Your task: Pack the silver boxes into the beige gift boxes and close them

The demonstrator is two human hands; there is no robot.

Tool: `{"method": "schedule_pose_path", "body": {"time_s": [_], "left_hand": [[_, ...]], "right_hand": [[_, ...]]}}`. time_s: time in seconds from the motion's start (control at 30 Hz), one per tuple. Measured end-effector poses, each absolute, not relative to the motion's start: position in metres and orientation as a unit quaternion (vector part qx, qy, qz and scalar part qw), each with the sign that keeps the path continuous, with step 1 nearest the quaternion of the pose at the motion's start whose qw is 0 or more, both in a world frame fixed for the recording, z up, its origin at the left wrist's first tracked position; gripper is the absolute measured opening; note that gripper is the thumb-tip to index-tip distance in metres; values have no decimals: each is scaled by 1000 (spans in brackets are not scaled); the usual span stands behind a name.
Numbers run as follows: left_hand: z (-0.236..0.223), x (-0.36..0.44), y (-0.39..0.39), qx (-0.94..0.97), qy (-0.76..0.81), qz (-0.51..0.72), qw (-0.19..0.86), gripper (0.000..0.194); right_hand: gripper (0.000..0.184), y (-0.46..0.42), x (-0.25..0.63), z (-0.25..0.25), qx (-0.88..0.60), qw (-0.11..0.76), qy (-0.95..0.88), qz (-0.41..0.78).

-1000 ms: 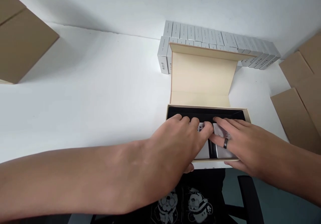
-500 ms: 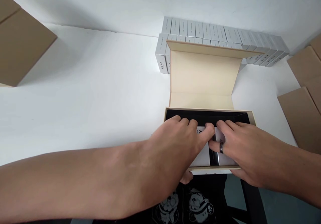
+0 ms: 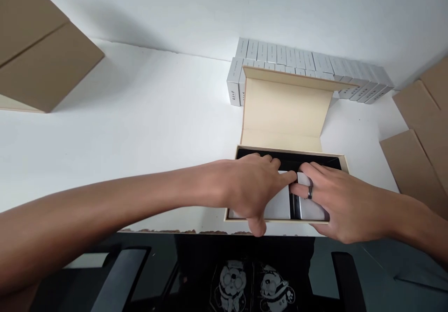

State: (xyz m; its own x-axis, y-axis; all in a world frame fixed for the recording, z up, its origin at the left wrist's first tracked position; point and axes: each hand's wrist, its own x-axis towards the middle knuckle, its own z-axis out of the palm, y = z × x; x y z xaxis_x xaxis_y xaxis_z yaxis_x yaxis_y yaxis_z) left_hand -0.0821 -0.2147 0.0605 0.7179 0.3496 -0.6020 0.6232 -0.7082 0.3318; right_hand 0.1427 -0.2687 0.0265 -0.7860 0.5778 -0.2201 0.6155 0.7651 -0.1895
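Note:
A cream gift box [image 3: 231,220] with a black inner tray [image 3: 294,165] stands at the table's front edge, its lid [image 3: 287,109] raised at the back. Two white cartons lie in the tray: a left carton [image 3: 278,204] and a right carton [image 3: 311,210], with a narrow black gap between them. My left hand [image 3: 254,183] curls its fingers over the left carton's far edge, its thumb hanging over the box's front wall. My right hand [image 3: 336,195], wearing a dark ring, wraps around the right carton, one finger at the gap. Fingertips at the back are partly hidden.
Behind the lid stand rows of small silver-white cartons [image 3: 280,55] along the wall. Brown cardboard pieces lie at far left [image 3: 52,65] and right [image 3: 413,162]. Below the table's chipped edge [image 3: 196,232] are chair armrests [image 3: 121,279] and dark printed clothing [image 3: 252,279].
The view has shifted, showing more of the table's front edge. My left hand has flattened and its thumb now hangs over the front wall. Both hands stay on the cartons.

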Motion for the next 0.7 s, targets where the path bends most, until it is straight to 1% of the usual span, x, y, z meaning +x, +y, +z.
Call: {"method": "schedule_pose_path", "body": {"time_s": [0.1, 0.17, 0.2, 0.23, 0.27, 0.33, 0.37, 0.43, 0.47, 0.5, 0.53, 0.6, 0.7], "left_hand": [[63, -91, -225, 881, 302, -225, 286, 107], [70, -103, -235, 869, 329, -180, 323, 111], [75, -112, -238, 857, 348, -146, 352, 106], [80, -122, -240, 840, 370, -102, 384, 95], [85, -132, -238, 819, 393, -51, 416, 80], [92, -150, -224, 765, 442, 74, 462, 50], [91, -156, -211, 730, 464, 140, 481, 44], [84, -159, -176, 630, 510, 259, 526, 43], [78, -156, -157, 575, 530, 286, 554, 43], [71, -151, -139, 529, 549, 292, 578, 44], [65, -145, -123, 495, 564, 278, 600, 47], [57, -130, -100, 480, 565, 265, 617, 40], [61, -115, -92, 504, 543, 272, 613, 27]], "right_hand": [[56, -273, 143, 27, 331, 79, 931, -133], [71, -279, 148, 33, 334, 59, 932, -127], [79, -283, 153, 38, 339, 43, 931, -127], [83, -285, 161, 44, 348, 22, 927, -135], [80, -286, 171, 50, 362, -8, 920, -150], [60, -277, 192, 60, 406, -92, 884, -214], [54, -267, 202, 63, 434, -150, 851, -256], [70, -236, 215, 65, 510, -275, 739, -344], [70, -218, 218, 64, 575, -325, 640, -393], [69, -200, 217, 63, 636, -351, 527, -442], [71, -183, 214, 63, 650, -348, 497, -459], [68, -157, 201, 63, 662, -343, 465, -477], [50, -140, 179, 70, 665, -349, 474, -459]]}}
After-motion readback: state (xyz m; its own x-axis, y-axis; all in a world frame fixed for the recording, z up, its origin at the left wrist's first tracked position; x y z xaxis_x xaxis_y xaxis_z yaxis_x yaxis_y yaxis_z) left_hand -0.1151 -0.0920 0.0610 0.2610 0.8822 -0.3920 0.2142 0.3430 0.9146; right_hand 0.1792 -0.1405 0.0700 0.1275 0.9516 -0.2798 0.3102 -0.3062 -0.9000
